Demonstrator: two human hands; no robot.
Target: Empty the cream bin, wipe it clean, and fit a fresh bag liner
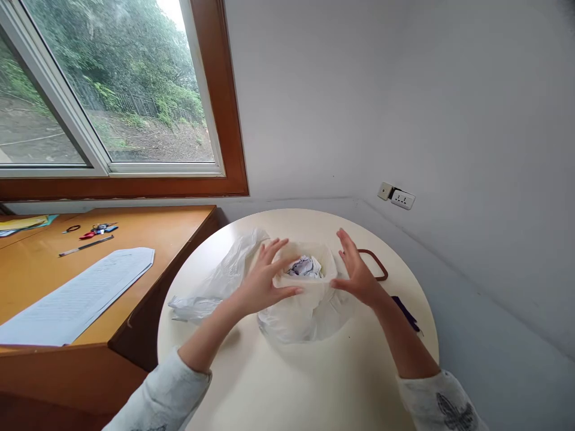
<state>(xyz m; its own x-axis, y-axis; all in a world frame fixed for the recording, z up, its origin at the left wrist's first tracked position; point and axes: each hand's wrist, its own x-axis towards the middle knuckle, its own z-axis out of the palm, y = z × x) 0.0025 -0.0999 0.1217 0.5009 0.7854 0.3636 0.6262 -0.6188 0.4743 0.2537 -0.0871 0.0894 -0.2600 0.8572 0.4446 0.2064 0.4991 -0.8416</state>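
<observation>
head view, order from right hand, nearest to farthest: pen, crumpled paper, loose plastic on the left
From the right hand:
1. Crumpled paper, just left
2. Loose plastic, farther left, on table
3. Pen, far left, on desk

We are reading no word, brand, number or sign anywhere. On paper sheets (pixel 85 293) lying on desk (pixel 173 227), we are seeing rows of print, too small for reading. On crumpled paper (pixel 306 267), we are making out no letters.

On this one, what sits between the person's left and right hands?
In the head view, a white container stands between the left hand and the right hand, with crumpled paper inside it.
</observation>
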